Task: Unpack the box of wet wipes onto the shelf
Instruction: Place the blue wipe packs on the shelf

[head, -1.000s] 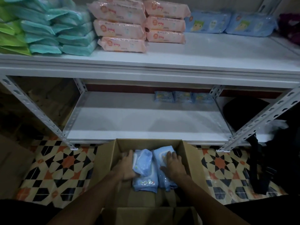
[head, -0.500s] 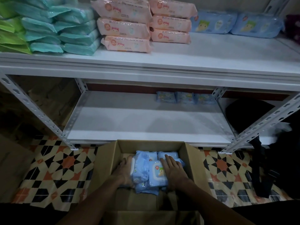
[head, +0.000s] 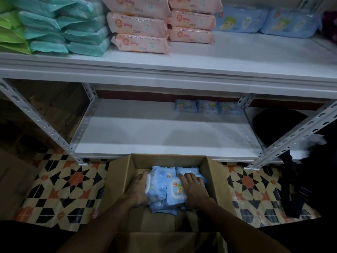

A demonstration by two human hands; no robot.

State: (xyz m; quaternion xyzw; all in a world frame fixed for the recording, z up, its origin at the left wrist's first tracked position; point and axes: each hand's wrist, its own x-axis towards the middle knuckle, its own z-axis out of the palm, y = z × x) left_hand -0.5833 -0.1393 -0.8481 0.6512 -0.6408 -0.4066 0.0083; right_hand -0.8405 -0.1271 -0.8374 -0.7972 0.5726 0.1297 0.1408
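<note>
An open cardboard box [head: 120, 178] stands on the tiled floor in front of the white shelf unit. Inside it lies a bunch of small blue wet wipe packs [head: 160, 189]. My left hand [head: 136, 190] presses against the left side of the bunch and my right hand [head: 193, 190] lies on its right side, so both hands clasp the packs between them. The lower shelf [head: 145, 136] holds three small blue packs [head: 207, 106] in a row at the back.
The upper shelf [head: 237, 57] carries green packs [head: 11, 33], teal packs [head: 69, 31], pink packs [head: 145, 28] and large blue packs [head: 264, 21]. A black bag [head: 295, 179] hangs by the right shelf post. Another cardboard box [head: 12, 183] sits at far left.
The bunch of packs has sunk lower into the box between my hands, and one pack has turned its lid face up. The view has shifted slightly.
</note>
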